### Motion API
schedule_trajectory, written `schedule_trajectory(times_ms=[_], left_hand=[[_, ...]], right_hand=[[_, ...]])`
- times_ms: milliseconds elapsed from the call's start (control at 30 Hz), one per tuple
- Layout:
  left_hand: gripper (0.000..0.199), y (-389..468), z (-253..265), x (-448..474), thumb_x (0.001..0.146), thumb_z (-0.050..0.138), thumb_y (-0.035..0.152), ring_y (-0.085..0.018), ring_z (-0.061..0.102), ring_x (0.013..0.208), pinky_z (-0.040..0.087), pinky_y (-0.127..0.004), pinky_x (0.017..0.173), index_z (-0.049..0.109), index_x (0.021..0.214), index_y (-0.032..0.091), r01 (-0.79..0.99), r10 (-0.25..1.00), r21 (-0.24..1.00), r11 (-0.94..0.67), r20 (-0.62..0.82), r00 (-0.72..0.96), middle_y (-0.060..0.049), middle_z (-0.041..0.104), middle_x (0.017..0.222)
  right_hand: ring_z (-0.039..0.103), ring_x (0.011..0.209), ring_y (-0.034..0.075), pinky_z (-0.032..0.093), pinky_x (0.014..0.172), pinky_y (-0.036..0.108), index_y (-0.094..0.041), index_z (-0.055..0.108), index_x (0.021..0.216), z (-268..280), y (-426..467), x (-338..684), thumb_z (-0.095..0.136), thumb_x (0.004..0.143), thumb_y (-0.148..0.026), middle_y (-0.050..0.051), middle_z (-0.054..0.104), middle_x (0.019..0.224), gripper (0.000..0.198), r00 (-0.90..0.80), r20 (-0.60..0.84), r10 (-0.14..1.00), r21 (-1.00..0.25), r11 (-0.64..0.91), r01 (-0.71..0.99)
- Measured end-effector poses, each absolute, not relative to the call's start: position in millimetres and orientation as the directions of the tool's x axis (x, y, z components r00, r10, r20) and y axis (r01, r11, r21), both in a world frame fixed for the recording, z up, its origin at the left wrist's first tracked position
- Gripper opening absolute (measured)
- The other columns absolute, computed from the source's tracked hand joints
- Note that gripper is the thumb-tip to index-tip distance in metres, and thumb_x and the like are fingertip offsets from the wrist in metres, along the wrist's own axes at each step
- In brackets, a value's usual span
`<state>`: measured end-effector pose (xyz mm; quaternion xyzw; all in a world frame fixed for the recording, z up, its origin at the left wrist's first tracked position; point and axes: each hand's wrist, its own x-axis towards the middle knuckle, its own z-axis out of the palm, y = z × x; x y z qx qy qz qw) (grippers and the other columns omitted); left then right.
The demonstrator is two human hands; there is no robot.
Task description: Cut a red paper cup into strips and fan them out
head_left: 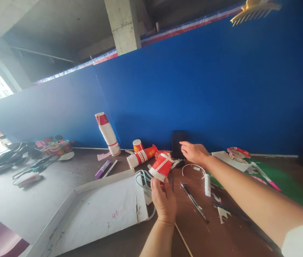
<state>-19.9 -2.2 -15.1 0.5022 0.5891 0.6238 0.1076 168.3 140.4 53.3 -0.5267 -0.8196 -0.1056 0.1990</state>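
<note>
My left hand is closed on a red and white paper cup, gripping its white rim end from below. The cup is tilted, with a white printed band across its red side. Farther right, my right hand stretches forward beside a black upright box-like thing at the blue wall. Its index finger points out to the left, and nothing shows in this hand. I cannot tell whether the fingertip touches the black thing. Just behind the held cup lie several nested red paper cups, and a small cup stands there.
A tall leaning stack of paper cups stands near the blue wall. A shallow white cardboard tray lies at left. Around lie a purple marker, a pen, a white tube, paper scraps and a thin stick.
</note>
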Motion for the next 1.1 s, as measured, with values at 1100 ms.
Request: schedule_trajectory(times_ms=[1100], left_hand=[[0.021, -4, -10, -17, 0.089, 0.049, 0.032, -0.015, 0.048, 0.063, 0.04, -0.03, 0.062, 0.04, 0.072, 0.024, 0.466, 0.768, 0.846, -0.258, 0.472, -0.433, 0.0, 0.048, 0.073]], right_hand=[[0.068, 0.09, 0.02, 0.049, 0.073, 0.031, -0.024, 0.074, 0.092, 76, 136, 175, 0.043, 0.09, -0.029, -0.001, 0.059, 0.136, 0.031, -0.262, 0.455, 0.851, 0.0, 0.295, 0.956]])
